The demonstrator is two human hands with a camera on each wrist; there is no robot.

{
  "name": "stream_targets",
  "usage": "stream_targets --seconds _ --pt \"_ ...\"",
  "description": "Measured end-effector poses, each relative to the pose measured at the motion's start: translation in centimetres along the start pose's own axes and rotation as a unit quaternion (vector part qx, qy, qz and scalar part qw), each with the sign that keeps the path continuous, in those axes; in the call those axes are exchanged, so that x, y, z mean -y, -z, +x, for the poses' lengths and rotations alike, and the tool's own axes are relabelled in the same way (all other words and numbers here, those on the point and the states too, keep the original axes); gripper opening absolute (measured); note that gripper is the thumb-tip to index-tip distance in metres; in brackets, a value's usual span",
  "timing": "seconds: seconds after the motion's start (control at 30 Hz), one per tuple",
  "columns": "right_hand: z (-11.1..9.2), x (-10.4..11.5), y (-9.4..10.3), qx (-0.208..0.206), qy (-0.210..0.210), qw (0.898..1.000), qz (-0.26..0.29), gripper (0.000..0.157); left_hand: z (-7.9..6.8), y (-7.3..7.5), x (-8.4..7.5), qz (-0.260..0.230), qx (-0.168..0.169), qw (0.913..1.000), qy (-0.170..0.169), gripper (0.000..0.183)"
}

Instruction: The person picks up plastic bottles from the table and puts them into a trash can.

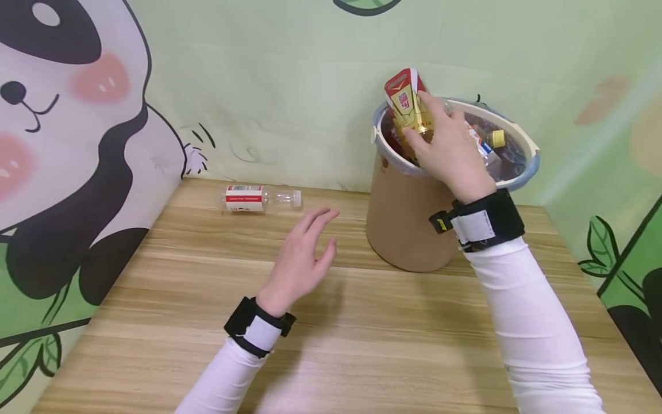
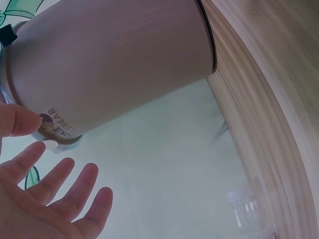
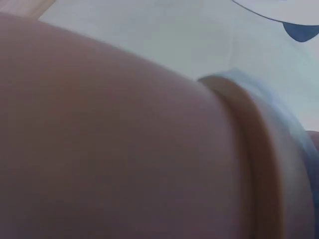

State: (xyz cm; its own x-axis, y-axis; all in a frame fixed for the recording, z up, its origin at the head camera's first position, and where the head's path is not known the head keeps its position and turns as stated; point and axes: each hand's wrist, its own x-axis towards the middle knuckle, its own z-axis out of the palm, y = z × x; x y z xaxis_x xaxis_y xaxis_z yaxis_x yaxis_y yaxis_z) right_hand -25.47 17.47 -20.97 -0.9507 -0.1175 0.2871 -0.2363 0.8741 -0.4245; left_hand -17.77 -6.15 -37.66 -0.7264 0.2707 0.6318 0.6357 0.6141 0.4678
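In the head view, my right hand is at the mouth of a tan waste bin. Its thumb and index finger hold a red and gold drink carton, tilted and rising above the rim; the other fingertips are hidden. My left hand hovers over the table left of the bin, fingers spread, holding nothing. Beyond it, a clear plastic bottle with a red and white label lies on its side. The left wrist view shows the empty left hand near the bin. Bin wall fills most of the right wrist view.
The bin holds several items, among them a bottle with a yellow cap. A bluish liner folds over its rim. Bin and bottle are on a wood-grain table, against a green wall with panda drawings.
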Motion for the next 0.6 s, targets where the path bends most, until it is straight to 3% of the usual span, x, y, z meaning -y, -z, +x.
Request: stream_targets --seconds 0.17,0.4,0.6 --pt "-0.1 0.5 -0.4 0.005 -0.009 1.000 -0.012 0.060 -0.2 -0.1 0.0 0.004 0.000 1.0000 0.006 0.048" --pt "-0.3 1.1 0.1 0.040 0.047 0.997 -0.042 0.042 -0.3 -0.1 0.0 0.006 0.004 0.9999 0.014 0.047" --pt "-0.6 1.1 0.5 0.024 0.052 0.998 -0.032 0.040 -0.5 -0.1 0.1 0.005 0.003 0.9999 0.013 0.047"
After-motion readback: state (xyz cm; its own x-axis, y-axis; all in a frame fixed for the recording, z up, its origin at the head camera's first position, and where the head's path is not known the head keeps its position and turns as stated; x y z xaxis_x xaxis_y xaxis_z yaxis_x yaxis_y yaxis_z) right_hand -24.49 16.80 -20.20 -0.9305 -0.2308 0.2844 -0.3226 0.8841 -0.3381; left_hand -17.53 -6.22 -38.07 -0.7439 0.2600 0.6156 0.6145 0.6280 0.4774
